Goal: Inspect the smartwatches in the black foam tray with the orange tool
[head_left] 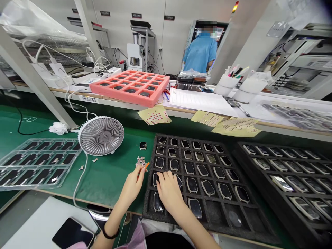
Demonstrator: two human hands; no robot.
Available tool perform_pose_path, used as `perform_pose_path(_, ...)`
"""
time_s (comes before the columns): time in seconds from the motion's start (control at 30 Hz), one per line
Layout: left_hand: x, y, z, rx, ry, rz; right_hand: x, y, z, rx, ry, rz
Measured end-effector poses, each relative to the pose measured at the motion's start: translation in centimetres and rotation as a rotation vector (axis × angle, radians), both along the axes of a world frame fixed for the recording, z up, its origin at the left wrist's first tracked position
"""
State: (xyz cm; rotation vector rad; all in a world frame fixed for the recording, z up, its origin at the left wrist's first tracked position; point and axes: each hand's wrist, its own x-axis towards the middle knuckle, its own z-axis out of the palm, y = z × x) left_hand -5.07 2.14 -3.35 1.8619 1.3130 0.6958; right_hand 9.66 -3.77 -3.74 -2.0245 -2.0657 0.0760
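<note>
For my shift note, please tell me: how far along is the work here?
Done: most cells of the black foam tray hold watch-like casings, and the next tray looks full. In hand: the right hand rests on a casing while the left hand holds an orange-handled tool by a small pile of pieces. Remaining: the lower right cells stand empty; the clear tray holds black parts.

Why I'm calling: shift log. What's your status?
Left hand: orange tool, by small parts. Right hand: on dark watch case, black foam tray. Desk fan beyond.
</note>
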Motion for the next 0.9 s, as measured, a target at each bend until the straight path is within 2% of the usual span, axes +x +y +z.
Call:
perform_pose_path(0.1, -0.2, -0.5, 0.1, -0.024, -0.036, 0.000, -0.1, 0.5, 0.1, -0.023, 0.061, 0.005)
perform_pose_path(0.23, -0.4, -0.8, -0.1, -0.083, -0.118, -0.037, 0.2, 0.7, 0.0, -0.058, 0.406, -0.016)
perform_pose_path(0.37, -0.5, -1.3, 0.0, -0.174, -0.239, -0.081, 0.1, 0.9, -0.5, -0.038, 0.641, -0.024)
perform_pose_path(0.47, -0.5, -1.9, 0.4, -0.259, -0.306, -0.099, 0.7, 1.1, -0.4, -0.018, 1.001, -0.047)
perform_pose_path(0.6, -0.2, -2.8, 0.9, -0.369, -0.394, -0.135, 1.4, 1.0, 1.0, -0.098, 1.590, -0.088)
perform_pose_path(0.7, 0.4, -3.3, 1.2, -0.388, -0.427, -0.170, 1.2, 0.8, 2.0, -0.158, 1.883, -0.136)
perform_pose_path(0.8, 1.1, -3.4, 1.6, -0.362, -0.429, -0.219, 0.7, 0.7, 2.3, -0.189, 2.010, -0.139)
perform_pose_path(0.9, 1.5, -3.4, 2.0, -0.339, -0.436, -0.239, 0.3, 0.7, 2.4, -0.177, 2.034, -0.098)
